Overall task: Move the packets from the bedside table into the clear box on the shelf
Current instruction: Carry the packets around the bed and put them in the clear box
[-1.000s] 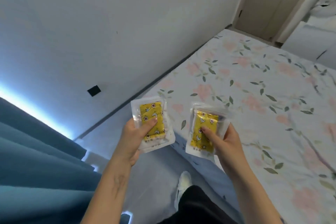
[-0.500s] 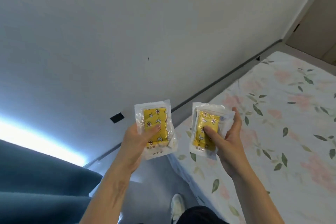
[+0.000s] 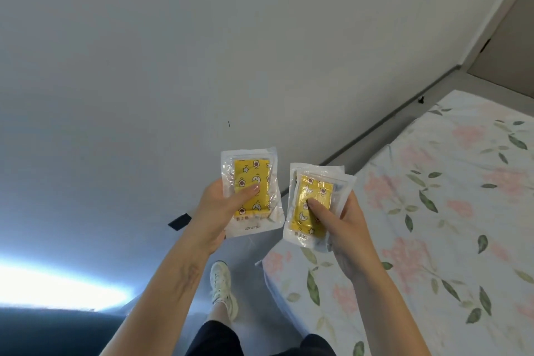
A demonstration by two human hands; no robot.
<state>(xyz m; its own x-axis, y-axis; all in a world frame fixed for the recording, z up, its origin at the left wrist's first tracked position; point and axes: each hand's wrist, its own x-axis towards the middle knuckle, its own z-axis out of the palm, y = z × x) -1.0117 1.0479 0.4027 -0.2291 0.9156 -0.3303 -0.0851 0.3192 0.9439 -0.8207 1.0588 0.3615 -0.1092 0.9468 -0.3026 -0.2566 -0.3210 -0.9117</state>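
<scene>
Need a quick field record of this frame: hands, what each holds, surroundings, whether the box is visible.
left hand: holds left packet, thumb across its yellow front
right hand: holds right packets, looks like more than one stacked; thumb on top
packets: clear wrap, yellow printed insert
bed: floral sheet, to the right
wall: plain, ahead
shoe: white, on the floor below
clear box: not in view
shelf: not in view

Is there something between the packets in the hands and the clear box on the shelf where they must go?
This cannot be judged: neither box nor shelf is in view. The left hand grips one packet stack, the right hand another packet stack. Ahead are only the wall and the bed at the right.
</scene>
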